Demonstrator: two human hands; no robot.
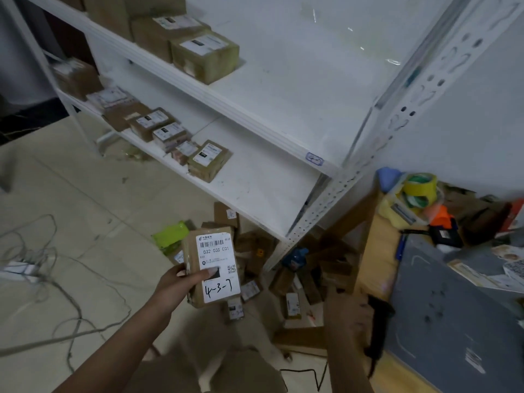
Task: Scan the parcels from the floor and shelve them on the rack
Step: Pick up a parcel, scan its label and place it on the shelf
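Op: Right hand (350, 316), 5 o'clock: status?
Eng: Curled round black scanner (378, 333), held low beside desk (374, 251) edge. Blurred, but the grip can be made out.
Op: Left hand (181, 279)?
Eng: Seen at 6 o'clock, just left of centre. Parcel (190, 255) is gripped: thumb pressed on label (218, 251), fingers hidden behind. "4-3-7" is handwritten at label's near end.
Op: Parcel position?
Eng: Held in the air, label up, over near edge of pile (255, 245) on floor. Pile is spread under rack (297, 95) corner, at 6 o'clock.
Op: Rack?
Eng: Boxes (204, 55) are lined along upper shelf at 11 o'clock. Small boxes (208, 160) are lined along lower shelf at 10 o'clock.
Op: Else?
Eng: Tape (419, 188) is seen on desk at 3 o'clock. Cables (42, 265) are strewn on floor at 9 o'clock.
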